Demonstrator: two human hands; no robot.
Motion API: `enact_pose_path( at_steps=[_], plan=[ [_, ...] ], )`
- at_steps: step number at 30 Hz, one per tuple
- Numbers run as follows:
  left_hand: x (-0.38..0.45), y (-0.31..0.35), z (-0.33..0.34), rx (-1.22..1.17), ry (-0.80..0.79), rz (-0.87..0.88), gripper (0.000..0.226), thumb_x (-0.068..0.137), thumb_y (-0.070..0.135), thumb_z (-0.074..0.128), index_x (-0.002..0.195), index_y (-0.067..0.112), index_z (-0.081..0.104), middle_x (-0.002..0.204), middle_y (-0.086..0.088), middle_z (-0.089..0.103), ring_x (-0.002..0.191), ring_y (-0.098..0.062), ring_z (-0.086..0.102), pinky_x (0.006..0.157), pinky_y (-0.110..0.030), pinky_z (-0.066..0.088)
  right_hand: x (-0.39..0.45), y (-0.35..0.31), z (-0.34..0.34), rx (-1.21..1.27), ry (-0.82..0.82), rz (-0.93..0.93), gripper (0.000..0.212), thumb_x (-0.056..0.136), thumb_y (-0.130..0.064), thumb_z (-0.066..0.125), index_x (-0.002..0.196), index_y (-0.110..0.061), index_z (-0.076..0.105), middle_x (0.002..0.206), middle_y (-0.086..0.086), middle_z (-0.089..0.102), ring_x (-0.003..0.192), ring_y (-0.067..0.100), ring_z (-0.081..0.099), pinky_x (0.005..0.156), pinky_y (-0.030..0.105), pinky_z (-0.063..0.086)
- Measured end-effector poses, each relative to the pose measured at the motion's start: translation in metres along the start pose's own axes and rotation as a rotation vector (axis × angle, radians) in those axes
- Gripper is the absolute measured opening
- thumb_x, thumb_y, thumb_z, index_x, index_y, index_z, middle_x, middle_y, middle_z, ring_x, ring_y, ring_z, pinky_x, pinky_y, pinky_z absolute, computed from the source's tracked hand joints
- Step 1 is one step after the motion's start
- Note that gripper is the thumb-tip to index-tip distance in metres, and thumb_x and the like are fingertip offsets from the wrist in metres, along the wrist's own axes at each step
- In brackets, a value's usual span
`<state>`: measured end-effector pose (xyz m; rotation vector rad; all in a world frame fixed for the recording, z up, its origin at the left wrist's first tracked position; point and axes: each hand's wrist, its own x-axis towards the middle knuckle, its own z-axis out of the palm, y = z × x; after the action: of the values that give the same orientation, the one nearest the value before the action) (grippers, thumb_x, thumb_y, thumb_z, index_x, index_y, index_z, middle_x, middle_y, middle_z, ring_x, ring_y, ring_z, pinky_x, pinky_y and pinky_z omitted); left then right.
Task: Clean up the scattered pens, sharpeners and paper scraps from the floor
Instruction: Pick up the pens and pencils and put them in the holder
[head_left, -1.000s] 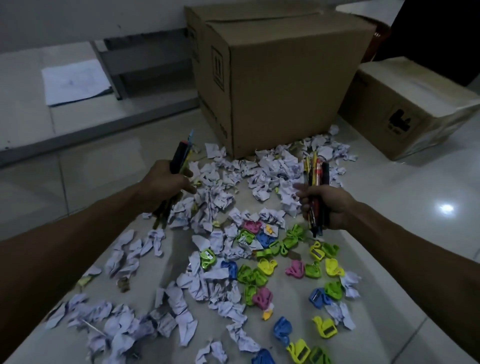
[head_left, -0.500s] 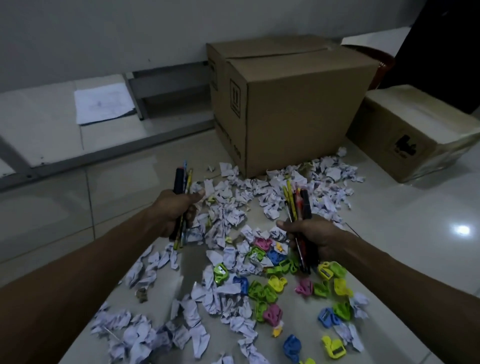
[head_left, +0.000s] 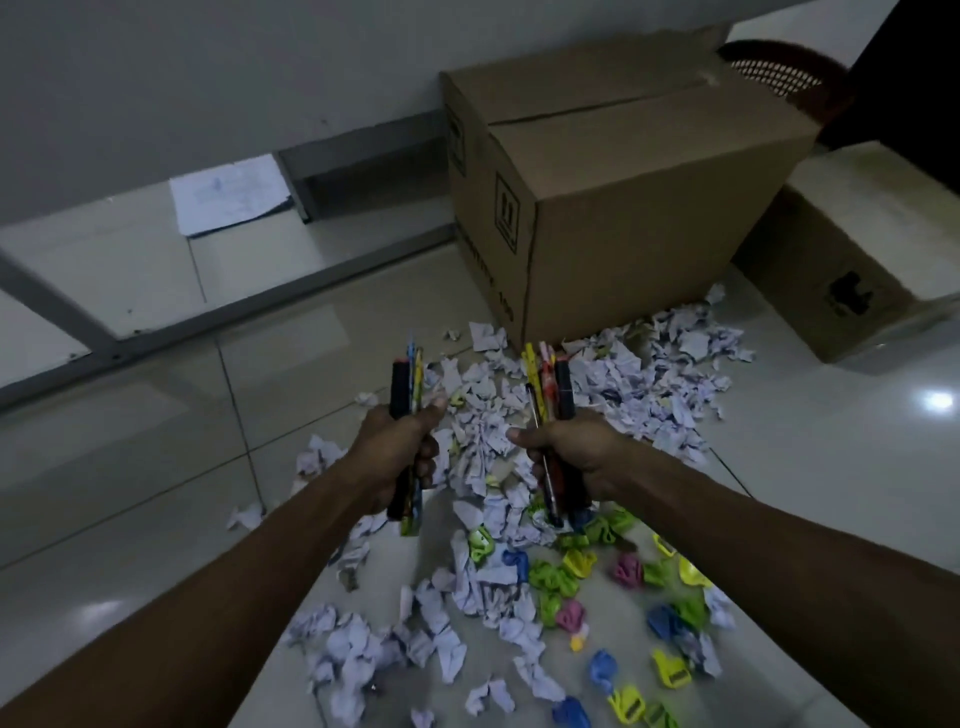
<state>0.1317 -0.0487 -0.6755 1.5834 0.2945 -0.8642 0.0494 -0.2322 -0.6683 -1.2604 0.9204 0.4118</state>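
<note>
Large cardboard box (head_left: 623, 208) taped closed, contents unseen, side print unreadable | smaller box (head_left: 852, 249) beside, right | paper scraps (head_left: 649, 384) and sharpeners (head_left: 561, 577) strewn on floor (head_left: 130, 467), bare tiles left | left hand (head_left: 397, 457) fisted round pens (head_left: 408, 395) | right hand (head_left: 569, 452) fisted round pen bundle (head_left: 550, 384).

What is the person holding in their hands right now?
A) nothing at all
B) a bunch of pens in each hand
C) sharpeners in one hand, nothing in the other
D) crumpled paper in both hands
B: the left hand grips one bunch of pens and the right hand grips another bunch, while the paper scraps and sharpeners lie on the floor.
</note>
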Motion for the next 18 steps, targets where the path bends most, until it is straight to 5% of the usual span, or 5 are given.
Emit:
enact_pose_path(
  at_steps=[6, 18],
  plan=[
    [-0.101, 0.07, 0.006, -0.004, -0.021, -0.091, 0.028, 0.093, 0.028, 0.062, 0.078, 0.014, 0.044, 0.056, -0.003, 0.027, 0.043, -0.017, 0.028, 0.046, -0.028, 0.031, -0.11, -0.055, 0.01, 0.056, 0.006, 0.042, 0.022, 0.081, -0.003, 0.075, 0.09, -0.001, 0.056, 0.061, 0.009, 0.052, 0.043, 0.018, 0.051, 0.043, 0.022, 0.046],
    [-0.359, 0.34, 0.056, -0.066, -0.066, -0.042, 0.03, 0.092, 0.026, 0.062, 0.077, 0.016, 0.038, 0.053, 0.0, 0.03, 0.04, -0.015, 0.03, 0.043, -0.022, 0.031, -0.412, -0.251, -0.011, 0.153, 0.059, 0.018, 0.018, 0.081, -0.005, 0.075, 0.085, -0.002, 0.058, 0.056, 0.008, 0.055, 0.044, 0.019, 0.054, 0.045, 0.025, 0.048]
  ],
)
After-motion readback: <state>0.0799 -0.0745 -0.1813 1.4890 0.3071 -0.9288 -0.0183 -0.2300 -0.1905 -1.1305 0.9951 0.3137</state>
